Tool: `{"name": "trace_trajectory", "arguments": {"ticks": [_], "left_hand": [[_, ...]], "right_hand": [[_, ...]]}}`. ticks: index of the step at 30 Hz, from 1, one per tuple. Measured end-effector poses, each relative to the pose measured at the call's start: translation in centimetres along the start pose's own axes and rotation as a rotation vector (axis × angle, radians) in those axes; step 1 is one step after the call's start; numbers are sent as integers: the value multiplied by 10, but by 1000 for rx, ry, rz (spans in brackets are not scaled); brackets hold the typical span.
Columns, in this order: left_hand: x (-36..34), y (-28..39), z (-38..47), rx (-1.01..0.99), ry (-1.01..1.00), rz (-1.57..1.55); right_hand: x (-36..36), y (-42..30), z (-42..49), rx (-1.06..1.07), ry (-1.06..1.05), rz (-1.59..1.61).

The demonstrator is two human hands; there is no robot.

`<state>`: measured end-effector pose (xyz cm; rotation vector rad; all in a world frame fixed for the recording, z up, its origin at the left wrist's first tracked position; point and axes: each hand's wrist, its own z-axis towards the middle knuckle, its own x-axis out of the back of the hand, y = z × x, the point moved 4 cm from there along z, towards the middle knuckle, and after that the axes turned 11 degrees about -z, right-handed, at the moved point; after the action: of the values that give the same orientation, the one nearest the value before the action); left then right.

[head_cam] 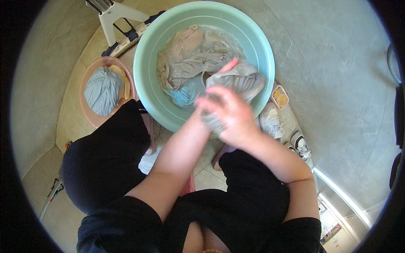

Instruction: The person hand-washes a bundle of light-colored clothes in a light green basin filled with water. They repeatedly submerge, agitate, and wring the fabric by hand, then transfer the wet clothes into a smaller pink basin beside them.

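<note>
A large mint-green plastic basin (144, 50) holds wet, crumpled clothes in cloudy, sudsy water. My left hand (229, 65) is mostly hidden by a bunched grey cloth (248, 79) at the basin's right side; a reddened finger or thumb sticks out of the cloth. Crossing over my left wrist, my right hand (232, 115) is blurred, its fingers curled round part of greyish cloth. Beside them in the water lie a brownish-grey garment (199, 64), a peach piece (188, 42) and a light-blue piece (183, 95).
A pink basin (84, 91) with a light-blue cloth (104, 90) stands at left, below a white folding-frame foot (121, 14). A small pink basket (280, 97), a light sneaker (270, 121) and dark-and-white sneakers (300, 144) are at right, near a grey wall (332, 72).
</note>
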<state>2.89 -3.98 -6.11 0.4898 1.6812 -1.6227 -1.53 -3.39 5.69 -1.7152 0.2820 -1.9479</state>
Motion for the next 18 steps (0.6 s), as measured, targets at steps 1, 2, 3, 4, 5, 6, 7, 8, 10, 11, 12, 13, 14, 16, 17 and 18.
{"name": "trace_trajectory", "arguments": {"ticks": [1, 2, 3, 4, 5, 6, 7, 8, 10, 11, 12, 13, 14, 16, 17, 18], "left_hand": [[9, 8, 3, 34, 197, 42], [17, 18, 5, -8, 246, -44], [26, 28, 2, -215, 228, -51], [28, 26, -6, -416, 214, -59], [27, 26, -16, -618, 198, -64], [10, 18, -24, -804, 292, 35], [1, 22, -21, -566, 102, 136], [-8, 33, -22, -322, -81, 235], [19, 38, -10, -336, -31, 223], [1, 5, 5, -789, 552, 369], [-9, -3, 8, -842, 553, 412], [-14, -6, 8, -893, 553, 456], [-15, -1, 5, -814, 547, 499], [-9, 27, -14, -727, 502, 596], [-3, 37, -15, -682, 462, 656], [-2, 22, -11, -792, 544, 630]], "right_hand": [[-13, -7, -6, 80, -147, -69], [-11, -10, -2, 67, -195, -35], [-7, -13, 4, 55, -243, -1], [-5, -15, 7, 71, -265, -32], [-3, -14, 9, 88, -286, -62], [-3, -10, 8, 102, -306, -91], [-5, -2, 7, 131, -267, -70], [-11, 11, 4, 162, -228, -47], [-25, 76, 4, -416, -2, 137], [-23, 132, -1, -746, -2, 232], [-14, 155, 13, -772, 3, 397], [-16, 148, 9, -708, 116, 346], [-26, 132, -2, -644, 227, 292], [-23, 61, -1, -374, 212, 130], [-26, 69, -1, -421, 208, 171], [-30, 88, 0, -476, 203, 209]]}}
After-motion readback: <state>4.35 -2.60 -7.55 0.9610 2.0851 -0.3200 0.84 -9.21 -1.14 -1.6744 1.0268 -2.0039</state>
